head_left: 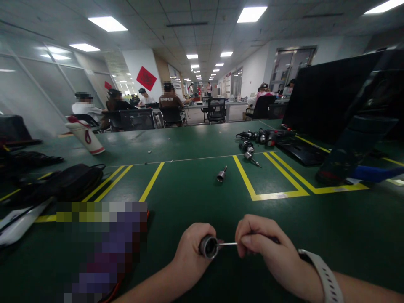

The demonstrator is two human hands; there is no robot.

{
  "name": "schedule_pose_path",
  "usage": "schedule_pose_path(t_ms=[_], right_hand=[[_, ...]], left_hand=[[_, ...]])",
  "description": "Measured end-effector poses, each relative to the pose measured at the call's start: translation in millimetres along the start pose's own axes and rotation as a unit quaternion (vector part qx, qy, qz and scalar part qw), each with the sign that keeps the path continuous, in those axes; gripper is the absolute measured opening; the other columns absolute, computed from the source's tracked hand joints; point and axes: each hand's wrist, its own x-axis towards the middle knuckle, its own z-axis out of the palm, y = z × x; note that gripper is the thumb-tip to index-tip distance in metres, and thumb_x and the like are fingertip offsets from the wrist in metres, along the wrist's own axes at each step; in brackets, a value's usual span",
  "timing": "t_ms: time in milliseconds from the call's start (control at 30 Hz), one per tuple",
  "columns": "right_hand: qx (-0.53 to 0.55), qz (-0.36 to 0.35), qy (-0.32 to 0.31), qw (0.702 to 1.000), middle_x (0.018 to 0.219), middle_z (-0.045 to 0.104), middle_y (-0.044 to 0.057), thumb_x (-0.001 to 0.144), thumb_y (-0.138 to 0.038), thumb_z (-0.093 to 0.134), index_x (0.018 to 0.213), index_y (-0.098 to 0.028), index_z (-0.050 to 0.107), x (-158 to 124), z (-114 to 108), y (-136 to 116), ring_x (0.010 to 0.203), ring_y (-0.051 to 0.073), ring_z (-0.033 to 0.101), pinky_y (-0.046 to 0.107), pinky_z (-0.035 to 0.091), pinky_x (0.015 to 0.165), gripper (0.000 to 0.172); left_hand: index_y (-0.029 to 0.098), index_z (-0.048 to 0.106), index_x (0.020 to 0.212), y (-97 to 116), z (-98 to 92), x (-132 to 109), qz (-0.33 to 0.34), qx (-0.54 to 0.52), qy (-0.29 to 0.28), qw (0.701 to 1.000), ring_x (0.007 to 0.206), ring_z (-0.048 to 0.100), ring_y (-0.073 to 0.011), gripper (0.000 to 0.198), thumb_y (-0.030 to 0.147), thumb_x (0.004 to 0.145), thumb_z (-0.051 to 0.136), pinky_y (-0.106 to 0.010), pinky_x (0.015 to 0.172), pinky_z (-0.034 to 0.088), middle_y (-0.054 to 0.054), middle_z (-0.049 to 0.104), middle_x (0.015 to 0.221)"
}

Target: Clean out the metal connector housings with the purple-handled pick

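Observation:
My left hand (192,249) is wrapped round a short metal socket (209,246), its hollow round end turned toward me. From the right, my right hand (268,244) pinches a thin metal rod (228,243), maybe a screwdriver or hex key shaft. The rod's far end meets the socket's side near the rim; whether it enters a hole there I cannot tell. My right fingers hide the rod's other end. Farther off on the green table (186,189) lies a second metal socket with a narrow shank (221,174).
Dark power tools (248,147) lie at the back right, near a black monitor (328,92) and a dark cylinder (353,147). A blurred purple object (110,248) lies at left, a black bag (71,183) beyond it. A white cup (86,136) leans behind. People sit farther back.

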Motion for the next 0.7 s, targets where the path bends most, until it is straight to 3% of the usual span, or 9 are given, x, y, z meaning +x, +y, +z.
schedule_pose_path(t_ms=[100, 200, 333, 400, 467, 567, 700], right_hand=[[0.132, 0.067, 0.019, 0.989, 0.055, 0.058, 0.002, 0.069, -0.023, 0.05, 0.063, -0.017, 0.057, 7.4, 1.4, 5.9, 0.053, 0.014, 0.047, 0.027, 0.033, 0.052, 0.012], [0.156, 0.079, 0.028, 0.984, 0.054, 0.058, 0.002, 0.068, -0.023, 0.05, 0.063, -0.017, 0.057, 8.1, 2.1, 5.5, 0.052, 0.013, 0.046, 0.026, 0.032, 0.051, 0.011], [-0.031, -0.022, 0.008, 0.999, 0.062, 0.054, 0.002, 0.077, -0.021, 0.046, 0.064, -0.017, 0.056, -1.8, 0.5, -5.4, 0.06, 0.016, 0.048, 0.029, 0.035, 0.057, 0.017], [-0.137, -0.084, -0.014, 0.987, 0.065, 0.051, 0.002, 0.082, -0.02, 0.043, 0.065, -0.018, 0.054, -7.8, 0.0, -11.2, 0.062, 0.016, 0.047, 0.03, 0.035, 0.059, 0.02], [-0.175, -0.112, -0.032, 0.978, 0.066, 0.049, 0.001, 0.084, -0.019, 0.041, 0.067, -0.018, 0.052, -11.2, -0.1, -13.6, 0.063, 0.016, 0.046, 0.03, 0.035, 0.06, 0.02], [-0.118, -0.069, -0.022, 0.99, 0.064, 0.052, 0.002, 0.081, -0.019, 0.044, 0.065, -0.018, 0.054, -7.9, -0.3, -8.3, 0.063, 0.016, 0.047, 0.03, 0.035, 0.06, 0.019], [0.084, 0.035, 0.011, 0.996, 0.058, 0.057, 0.002, 0.073, -0.021, 0.048, 0.064, -0.017, 0.057, 4.7, -0.2, 4.9, 0.055, 0.014, 0.047, 0.027, 0.033, 0.052, 0.014]], left_hand=[[0.02, 0.047, 0.056, 1.3, -1.1, 0.3, 0.005, -0.004, -0.001, 1.0, 0.052, 0.043, -0.0128, 0.022, 0.023, 0.071, 0.062, -0.024, 0.052, 0.034, 0.005, 0.045, 0.055], [0.02, 0.047, 0.056, 1.0, -1.2, 1.2, 0.004, -0.004, -0.003, 1.0, 0.051, 0.044, -0.0126, 0.021, 0.023, 0.071, 0.062, -0.023, 0.052, 0.034, 0.005, 0.046, 0.055], [0.02, 0.05, 0.058, -2.7, 0.4, 0.7, -0.002, 0.006, 0.001, 1.0, 0.052, 0.045, -0.0128, 0.018, 0.019, 0.071, 0.063, -0.024, 0.053, 0.034, 0.005, 0.047, 0.056], [0.02, 0.052, 0.058, -4.0, 1.3, -0.1, -0.003, 0.01, 0.006, 1.0, 0.054, 0.046, -0.0134, 0.018, 0.019, 0.072, 0.063, -0.024, 0.054, 0.034, 0.005, 0.048, 0.057], [0.02, 0.052, 0.059, -3.9, 1.4, -0.8, -0.003, 0.012, 0.008, 1.0, 0.056, 0.047, -0.0141, 0.018, 0.021, 0.073, 0.063, -0.025, 0.055, 0.034, 0.005, 0.049, 0.058], [0.02, 0.049, 0.057, -1.1, 0.0, -0.5, -0.002, 0.012, 0.009, 1.0, 0.056, 0.047, -0.0143, 0.021, 0.021, 0.073, 0.063, -0.025, 0.055, 0.034, 0.005, 0.048, 0.057], [0.02, 0.047, 0.057, 2.4, -2.1, 0.8, -0.002, 0.005, 0.007, 1.0, 0.053, 0.045, -0.0133, 0.022, 0.021, 0.073, 0.062, -0.024, 0.053, 0.034, 0.005, 0.047, 0.056]])
